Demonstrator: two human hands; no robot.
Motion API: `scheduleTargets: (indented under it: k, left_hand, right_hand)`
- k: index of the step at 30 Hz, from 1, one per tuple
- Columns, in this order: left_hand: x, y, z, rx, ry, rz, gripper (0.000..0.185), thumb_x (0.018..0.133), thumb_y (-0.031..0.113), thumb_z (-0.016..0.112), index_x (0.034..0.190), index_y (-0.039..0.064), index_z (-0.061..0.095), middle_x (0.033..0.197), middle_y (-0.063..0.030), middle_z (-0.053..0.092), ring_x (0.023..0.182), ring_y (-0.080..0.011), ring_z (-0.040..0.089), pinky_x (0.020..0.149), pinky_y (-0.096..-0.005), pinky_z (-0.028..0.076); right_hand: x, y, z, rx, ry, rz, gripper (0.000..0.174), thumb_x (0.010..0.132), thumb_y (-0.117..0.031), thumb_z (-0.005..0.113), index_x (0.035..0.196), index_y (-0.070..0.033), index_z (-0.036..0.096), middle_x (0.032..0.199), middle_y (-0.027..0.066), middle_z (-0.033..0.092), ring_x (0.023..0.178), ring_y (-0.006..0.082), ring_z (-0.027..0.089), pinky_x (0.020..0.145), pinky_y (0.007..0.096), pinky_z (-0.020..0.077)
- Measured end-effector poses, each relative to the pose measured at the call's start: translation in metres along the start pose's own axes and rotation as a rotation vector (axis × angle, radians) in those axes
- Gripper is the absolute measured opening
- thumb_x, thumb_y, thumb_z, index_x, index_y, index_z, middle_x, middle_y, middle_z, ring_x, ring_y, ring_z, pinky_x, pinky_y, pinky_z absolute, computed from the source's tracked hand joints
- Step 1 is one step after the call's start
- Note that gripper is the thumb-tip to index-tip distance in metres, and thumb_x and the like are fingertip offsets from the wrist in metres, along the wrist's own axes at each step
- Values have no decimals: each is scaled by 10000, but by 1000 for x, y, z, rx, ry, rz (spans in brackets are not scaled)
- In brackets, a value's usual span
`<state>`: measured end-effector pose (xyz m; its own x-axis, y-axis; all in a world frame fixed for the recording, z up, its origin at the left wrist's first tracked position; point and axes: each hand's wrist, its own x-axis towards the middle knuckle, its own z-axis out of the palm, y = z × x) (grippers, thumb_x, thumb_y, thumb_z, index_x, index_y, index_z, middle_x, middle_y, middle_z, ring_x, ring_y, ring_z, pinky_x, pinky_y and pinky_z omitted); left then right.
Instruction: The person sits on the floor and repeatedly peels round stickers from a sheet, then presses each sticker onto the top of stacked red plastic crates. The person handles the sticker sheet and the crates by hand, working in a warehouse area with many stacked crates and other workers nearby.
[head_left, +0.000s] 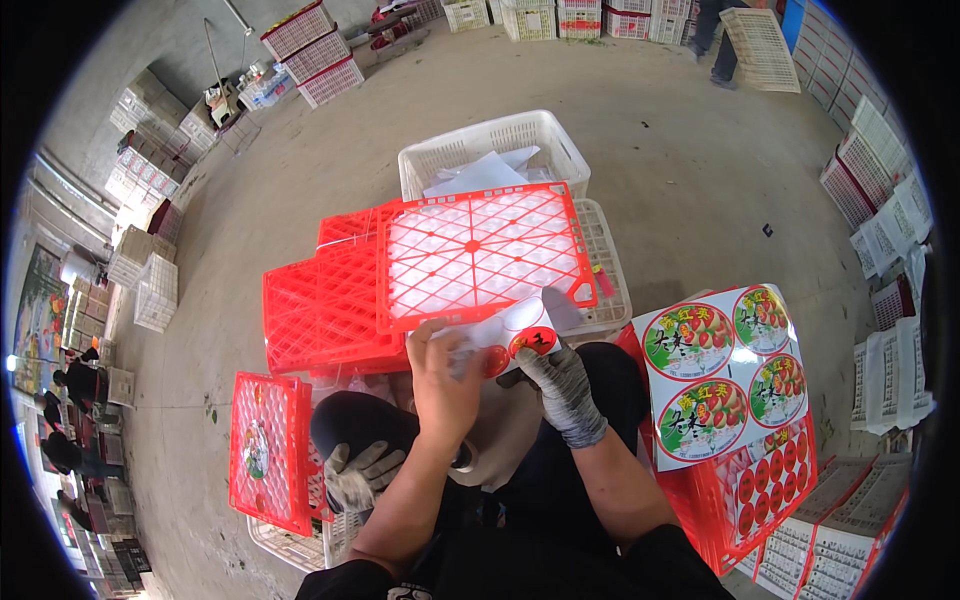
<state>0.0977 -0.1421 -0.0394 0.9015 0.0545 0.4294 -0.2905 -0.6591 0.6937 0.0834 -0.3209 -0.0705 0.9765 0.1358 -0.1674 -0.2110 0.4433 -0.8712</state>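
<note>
My right hand (559, 394), in a grey knit glove with bare fingertips, grips a white backing sheet of round red stickers (534, 340) by its near right edge. My left hand (444, 379) is bare and holds the sheet's left side, its fingertips blurred beside a red sticker. Just beyond lies a red plastic lattice lid (472, 246) over white bubbled lining. An empty grey glove (365, 474) rests on my left knee. To my right, a glossy sheet of oval fruit labels (724, 375) lies on a red crate (709, 517).
More red lattice lids (330, 311) are stacked at left. A white basket (491, 139) holding paper stands ahead. A red-framed lid (268, 450) with a label leans at lower left. Farther off are stacked crates (322, 56), a person carrying a crate (761, 49), and people at left (82, 450).
</note>
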Motion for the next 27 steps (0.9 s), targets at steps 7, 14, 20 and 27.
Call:
scheduleTargets:
  k: [7,14,20,27]
  left_hand:
    - [-16,14,12,-140,-156,80,248,895,67,753,1132,20,700,1241,-160,680,1034,-345,708,840,-395,580]
    - [-14,17,12,-184,-170,74,244,932,54,708,1169,-3,714,1100,-161,733,918,-310,737,781,-360,587]
    - [-6,5,2,-523,-392,-225,221,1029,115,634,1200,0,715,1031,-80,729,869,-150,664,796,-282,531]
    - [3,-10,-9,-706,-591,-290,235,1050,152,634,1185,-32,691,1119,-60,696,950,-115,627,868,-268,512]
  right_hand:
    - [9,20,-6,48,17,-126,231,987,-209,726,1146,-42,713,1023,36,735,930,98,651,847,282,540]
    - [2,9,-4,-196,13,-230,236,977,-168,744,1169,-37,702,1039,20,727,938,89,646,848,267,534]
    - [3,12,-3,1,-8,-182,245,997,-201,718,1176,-36,685,1041,27,721,938,86,640,839,277,529]
    - [6,7,-4,34,19,-123,295,1026,-246,664,1183,2,642,1037,89,717,900,155,673,812,305,533]
